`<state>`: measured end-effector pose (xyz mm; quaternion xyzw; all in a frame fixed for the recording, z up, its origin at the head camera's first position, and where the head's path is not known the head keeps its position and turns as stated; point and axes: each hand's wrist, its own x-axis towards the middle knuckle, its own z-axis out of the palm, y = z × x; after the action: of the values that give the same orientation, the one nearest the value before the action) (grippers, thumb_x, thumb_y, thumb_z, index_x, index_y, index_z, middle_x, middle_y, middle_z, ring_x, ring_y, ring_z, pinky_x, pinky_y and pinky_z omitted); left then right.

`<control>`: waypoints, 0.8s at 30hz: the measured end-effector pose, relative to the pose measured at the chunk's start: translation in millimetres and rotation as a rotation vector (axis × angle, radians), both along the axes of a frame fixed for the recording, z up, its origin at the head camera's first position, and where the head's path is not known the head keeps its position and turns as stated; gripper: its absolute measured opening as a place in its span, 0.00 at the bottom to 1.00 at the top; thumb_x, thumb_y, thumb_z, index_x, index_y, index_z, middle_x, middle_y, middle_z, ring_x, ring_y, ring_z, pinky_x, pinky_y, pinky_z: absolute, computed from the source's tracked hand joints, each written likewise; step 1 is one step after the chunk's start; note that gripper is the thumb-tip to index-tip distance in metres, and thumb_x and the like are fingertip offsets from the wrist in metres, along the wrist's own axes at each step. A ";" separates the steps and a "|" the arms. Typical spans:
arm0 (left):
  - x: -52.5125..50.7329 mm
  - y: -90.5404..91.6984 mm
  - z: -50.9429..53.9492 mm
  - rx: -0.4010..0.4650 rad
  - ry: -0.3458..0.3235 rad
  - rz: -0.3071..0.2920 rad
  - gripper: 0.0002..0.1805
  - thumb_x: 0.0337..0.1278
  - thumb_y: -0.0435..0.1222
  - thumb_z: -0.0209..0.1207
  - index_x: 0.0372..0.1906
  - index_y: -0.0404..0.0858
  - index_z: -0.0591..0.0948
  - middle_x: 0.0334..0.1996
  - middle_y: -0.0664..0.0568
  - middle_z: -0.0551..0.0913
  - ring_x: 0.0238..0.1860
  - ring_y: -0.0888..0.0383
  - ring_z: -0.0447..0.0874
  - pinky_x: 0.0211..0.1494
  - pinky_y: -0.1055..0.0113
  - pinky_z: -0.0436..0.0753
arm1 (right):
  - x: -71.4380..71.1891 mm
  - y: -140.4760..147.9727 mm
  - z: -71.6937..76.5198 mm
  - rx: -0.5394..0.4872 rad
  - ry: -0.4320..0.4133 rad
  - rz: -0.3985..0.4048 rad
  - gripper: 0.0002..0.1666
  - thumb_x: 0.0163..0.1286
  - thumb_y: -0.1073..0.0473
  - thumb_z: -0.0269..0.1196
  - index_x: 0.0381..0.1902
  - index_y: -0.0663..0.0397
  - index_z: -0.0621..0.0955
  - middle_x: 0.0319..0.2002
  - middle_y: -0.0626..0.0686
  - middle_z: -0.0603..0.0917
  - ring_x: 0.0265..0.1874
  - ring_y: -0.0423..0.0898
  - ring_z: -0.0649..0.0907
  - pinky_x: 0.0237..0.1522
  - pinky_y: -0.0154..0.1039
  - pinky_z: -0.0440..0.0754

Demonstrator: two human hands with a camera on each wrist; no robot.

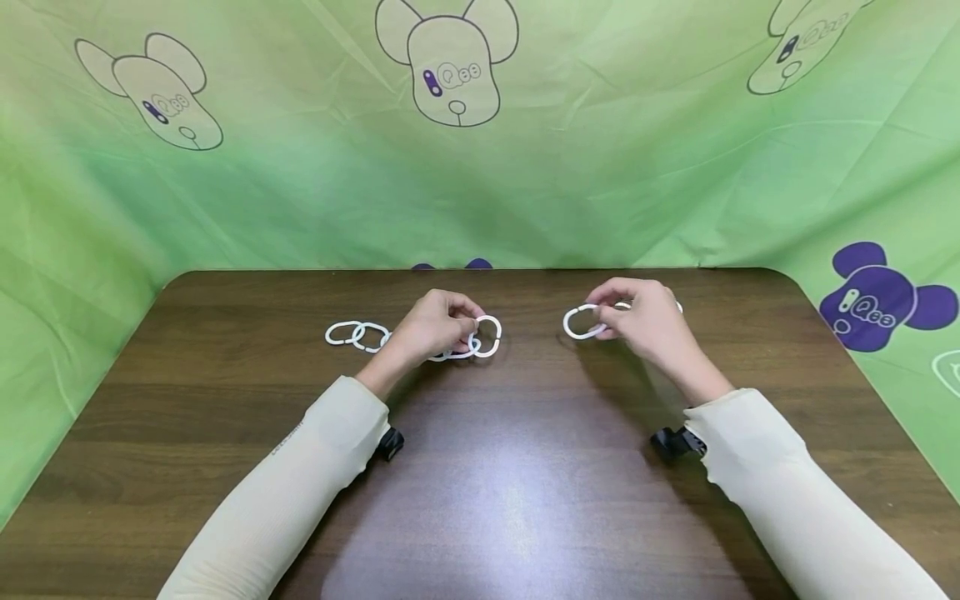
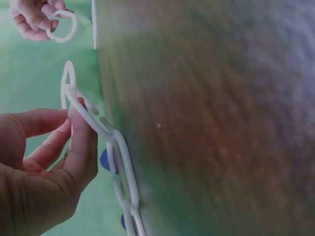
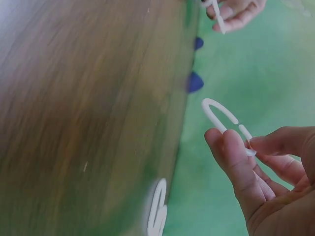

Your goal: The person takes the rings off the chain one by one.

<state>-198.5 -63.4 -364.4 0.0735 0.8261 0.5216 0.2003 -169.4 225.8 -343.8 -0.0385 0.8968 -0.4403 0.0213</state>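
A brown wood-grain surface spreads under and in front of both grips, its far corners rounded, a pale patch of glare lying nearer the wearer than either grip. Beyond the grips hangs creased green cloth printed with outlined animal heads; a purple head shows well to the right of the right grip, and two purple shapes stand just past the surface's far edge, beyond the left grip.

The left grip pinches a white chain near its end link, thumb against fingers; that link sticks out on the grip's right, and the rest runs off to its left. The right grip, well apart from the left, pinches a white link with a small gap in its loop, which juts out to the grip's left. More white links lie on the surface near the right grip.

The left hand covers the middle of the chain, so its links cannot be counted. The right hand hides most of the links beside it, and the right wrist view cuts them off at its lower edge. Both pale sleeves run out of frame below the grips.
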 end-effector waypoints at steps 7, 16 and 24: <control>-0.2 -0.1 0.2 -0.035 0.037 -0.016 0.11 0.66 0.26 0.57 0.47 0.30 0.87 0.34 0.44 0.86 0.26 0.63 0.82 0.36 0.70 0.88 | -1.0 24.0 -1.0 0.006 0.025 -0.036 0.13 0.71 0.73 0.59 0.50 0.74 0.84 0.51 0.76 0.84 0.22 0.29 0.85 0.32 0.34 0.89; 1.4 0.2 2.2 -0.053 0.030 -0.017 0.11 0.66 0.25 0.57 0.47 0.29 0.87 0.31 0.48 0.84 0.28 0.60 0.84 0.39 0.66 0.90 | -6.4 56.3 -9.5 -0.058 -0.030 -0.104 0.15 0.72 0.74 0.57 0.53 0.79 0.80 0.33 0.50 0.87 0.22 0.31 0.87 0.33 0.32 0.89; 1.1 -0.4 1.6 -0.070 0.046 -0.025 0.12 0.64 0.24 0.57 0.49 0.31 0.86 0.31 0.51 0.82 0.27 0.61 0.82 0.38 0.68 0.89 | -5.4 80.2 -19.8 -0.109 -0.111 -0.172 0.17 0.73 0.74 0.54 0.57 0.82 0.75 0.25 0.35 0.83 0.21 0.33 0.87 0.33 0.34 0.90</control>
<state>-197.5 -63.8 -362.7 0.0886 0.8472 0.4881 0.1902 -174.9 306.0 -363.5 0.0617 0.8690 -0.4899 0.0309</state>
